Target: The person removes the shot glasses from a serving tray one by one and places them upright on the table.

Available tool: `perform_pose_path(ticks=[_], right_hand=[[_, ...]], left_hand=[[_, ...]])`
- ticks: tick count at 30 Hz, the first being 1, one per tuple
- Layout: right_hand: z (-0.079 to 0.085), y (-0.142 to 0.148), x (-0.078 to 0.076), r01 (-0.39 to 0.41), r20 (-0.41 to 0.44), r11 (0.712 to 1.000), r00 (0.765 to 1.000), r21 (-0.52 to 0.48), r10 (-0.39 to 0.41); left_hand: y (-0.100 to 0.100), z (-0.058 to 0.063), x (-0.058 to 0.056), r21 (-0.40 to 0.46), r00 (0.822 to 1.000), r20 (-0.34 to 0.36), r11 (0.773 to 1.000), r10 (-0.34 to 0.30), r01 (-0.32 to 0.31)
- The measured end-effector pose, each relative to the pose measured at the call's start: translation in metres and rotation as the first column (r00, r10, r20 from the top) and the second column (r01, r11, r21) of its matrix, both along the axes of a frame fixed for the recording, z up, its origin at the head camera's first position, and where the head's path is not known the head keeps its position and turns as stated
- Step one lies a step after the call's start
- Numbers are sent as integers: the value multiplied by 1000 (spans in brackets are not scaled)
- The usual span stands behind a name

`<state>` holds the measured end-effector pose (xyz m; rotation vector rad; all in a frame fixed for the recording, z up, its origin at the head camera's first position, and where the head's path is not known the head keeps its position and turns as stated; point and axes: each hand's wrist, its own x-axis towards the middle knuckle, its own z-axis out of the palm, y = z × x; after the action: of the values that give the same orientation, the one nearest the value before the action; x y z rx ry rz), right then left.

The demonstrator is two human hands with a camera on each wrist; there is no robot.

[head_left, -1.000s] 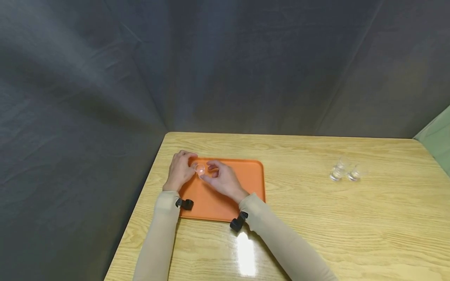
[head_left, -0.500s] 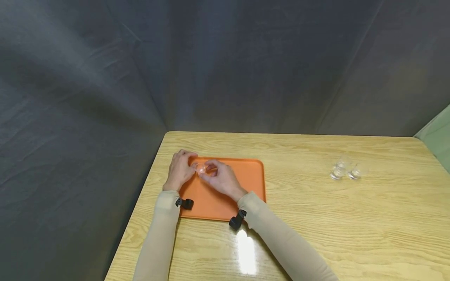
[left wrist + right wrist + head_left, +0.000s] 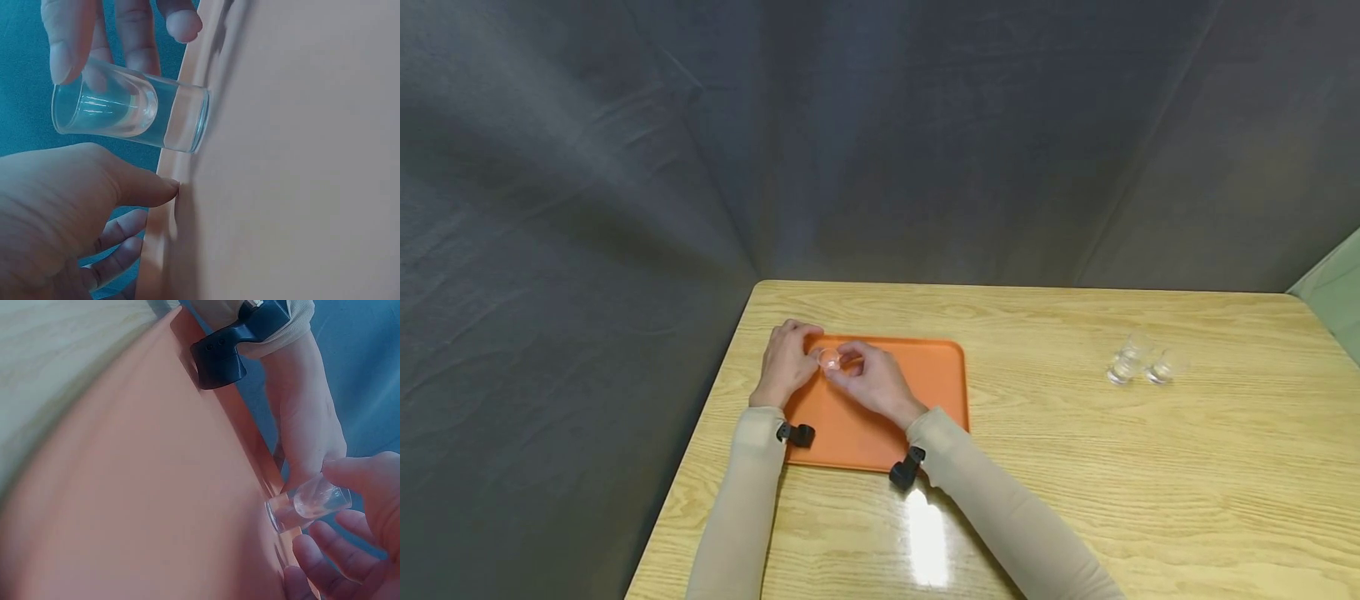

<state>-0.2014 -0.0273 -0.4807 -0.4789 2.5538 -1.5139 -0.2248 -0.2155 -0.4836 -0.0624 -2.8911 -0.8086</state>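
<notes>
My right hand (image 3: 877, 382) holds a small clear shot glass (image 3: 829, 359) with thumb and fingers, over the far left part of the orange tray (image 3: 842, 433). In the left wrist view the shot glass (image 3: 119, 106) has a thick base near the tray's inner rim; I cannot tell whether it rests there. My left hand (image 3: 784, 363) grips the tray's left rim. Its thumb (image 3: 144, 184) lies on the inside of the rim, the fingers outside. The right wrist view shows the right hand's thumb and fingers around the shot glass (image 3: 312, 500).
Several similar clear glasses (image 3: 1122, 371) stand close together on the wooden table (image 3: 1037, 467), well right of the tray. A dark curtain (image 3: 925, 150) hangs behind the table and along its left side. A black wrist camera (image 3: 222, 359) sits on the left sleeve.
My right hand has shifted very slightly toward the tray's far left with the shot glass. My left hand stays at the rim.
</notes>
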Motion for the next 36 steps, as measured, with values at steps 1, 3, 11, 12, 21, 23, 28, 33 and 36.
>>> perform_pose_path(ticks=[1,3,11,12,21,23,28,33,36], right_hand=[[0,0,0,-2,1,1000,1000,-3,2],[0,-1,0,-5,5,1000,1000,-10,5],[-2,-1,-2,-5,-25,1000,1000,-2,5],[-2,-1,-3,-4,-28,1000,1000,-2,4],[-3,2,-1,18,-12,1000,1000,-20,-18],[-3,3,-1,26,-9,999,1000,-28,-26],[-2,3,0,34,-13,999,999,-30,-34],[-1,5,3,31,2,998,1000,-62,-31],[-2,8,5,38,28,995,999,-96,-36]], left_hand=[[0,0,0,0,1000,2,1000,0,0],[0,0,0,-1,1000,2,1000,-1,1],[2,-3,0,7,1000,4,1000,-5,5],[2,-3,0,9,1000,5,1000,-7,7],[3,-4,0,2,1000,9,1000,-5,5],[3,-3,0,1,1000,11,1000,-5,5],[2,-2,0,5,1000,21,1000,-1,0],[0,0,0,10,1000,28,1000,7,-7],[-1,-1,-1,13,1000,30,1000,9,-9]])
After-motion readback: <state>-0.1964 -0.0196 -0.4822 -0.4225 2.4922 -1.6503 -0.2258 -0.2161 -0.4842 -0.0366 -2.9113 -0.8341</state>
